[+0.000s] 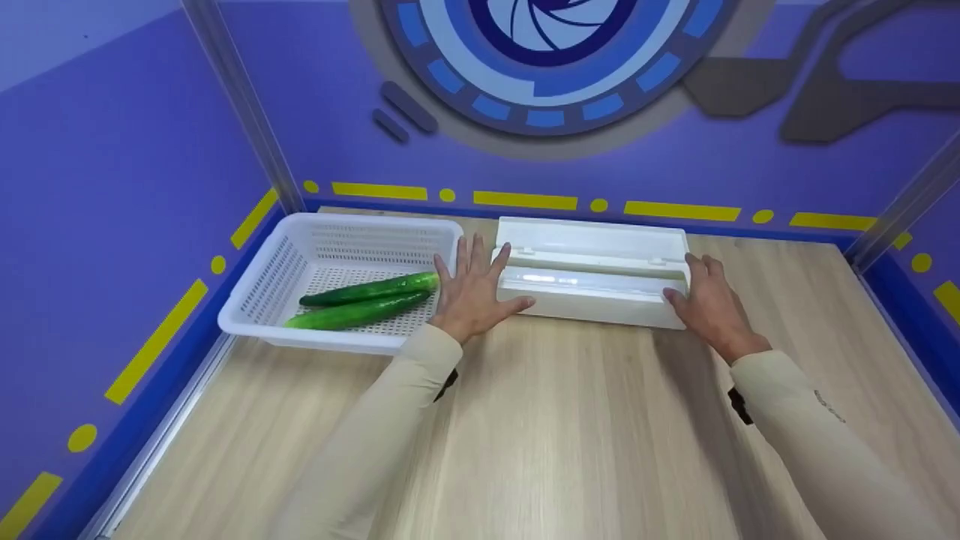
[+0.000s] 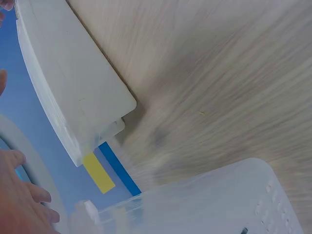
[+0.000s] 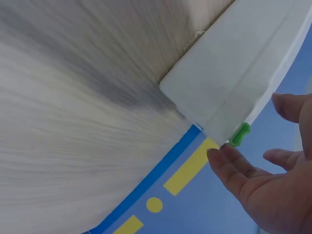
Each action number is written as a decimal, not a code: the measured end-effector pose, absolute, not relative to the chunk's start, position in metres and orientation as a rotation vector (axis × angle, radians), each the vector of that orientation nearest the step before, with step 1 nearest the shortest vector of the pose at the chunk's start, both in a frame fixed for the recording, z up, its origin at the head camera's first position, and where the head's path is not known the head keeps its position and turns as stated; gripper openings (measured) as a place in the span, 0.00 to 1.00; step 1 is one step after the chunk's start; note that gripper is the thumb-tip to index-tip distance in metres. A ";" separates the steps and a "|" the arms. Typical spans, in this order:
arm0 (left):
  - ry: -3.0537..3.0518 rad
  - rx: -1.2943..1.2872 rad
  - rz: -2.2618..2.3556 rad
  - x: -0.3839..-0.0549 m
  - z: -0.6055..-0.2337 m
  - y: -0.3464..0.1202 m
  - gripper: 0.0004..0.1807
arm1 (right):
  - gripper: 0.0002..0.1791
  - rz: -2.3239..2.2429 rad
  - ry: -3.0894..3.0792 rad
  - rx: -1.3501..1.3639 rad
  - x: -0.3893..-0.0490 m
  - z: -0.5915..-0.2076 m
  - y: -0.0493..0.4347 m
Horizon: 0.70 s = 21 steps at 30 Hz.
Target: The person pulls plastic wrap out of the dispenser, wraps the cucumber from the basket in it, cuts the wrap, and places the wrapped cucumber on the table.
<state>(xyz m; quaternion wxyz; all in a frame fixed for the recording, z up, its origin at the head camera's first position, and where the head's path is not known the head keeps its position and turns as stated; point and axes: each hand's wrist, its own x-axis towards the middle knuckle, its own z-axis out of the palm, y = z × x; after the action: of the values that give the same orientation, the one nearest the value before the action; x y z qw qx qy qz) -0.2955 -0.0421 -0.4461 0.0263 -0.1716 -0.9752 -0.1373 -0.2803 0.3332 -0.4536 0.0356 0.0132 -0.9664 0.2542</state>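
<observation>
The left grip [image 1: 474,296] is released, its fingers spread straight over the gap between basket and box, with the thumb stretched toward the box's front left corner; whether it touches either one, I cannot tell. The box [image 1: 592,306] sits between the two grips, long side across, with its lid [image 1: 592,237] raised at the back and a clear roll [image 1: 577,281] lying inside. The right grip [image 1: 709,304] is at the box's right end, thumb by the front corner and fingers toward the back corner; I cannot tell whether it is clenched on that end. Just beside its fingers, a green clip [image 3: 240,135] shows in the right wrist view. Left of the left grip stands the white basket [image 1: 322,339], holding two cucumbers [image 1: 356,313] side by side, their right ends nearest that grip. Below both grips, the wooden surface [image 1: 555,420] carries box and basket.
</observation>
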 end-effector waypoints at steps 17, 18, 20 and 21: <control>-3.034 -0.546 -0.435 -0.304 -0.453 -0.037 0.52 | 0.35 0.797 -2.899 0.060 -0.280 -0.459 0.343; -3.031 -0.546 -0.435 -0.304 -0.453 -0.037 0.52 | 0.34 0.797 -2.897 0.059 -0.280 -0.459 0.343; -3.031 -0.542 -0.432 -0.306 -0.454 -0.037 0.51 | 0.33 0.807 -2.897 0.053 -0.279 -0.460 0.345; -3.032 -0.541 -0.434 -0.307 -0.454 -0.037 0.50 | 0.32 0.811 -2.897 0.050 -0.279 -0.461 0.346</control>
<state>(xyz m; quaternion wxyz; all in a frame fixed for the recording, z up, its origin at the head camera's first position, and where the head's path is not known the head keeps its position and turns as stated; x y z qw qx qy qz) -0.3066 -0.0365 -0.4539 0.0157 -0.1740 -0.9747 -0.1394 -0.2791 0.3458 -0.4606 0.0665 0.0166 -0.9607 0.2689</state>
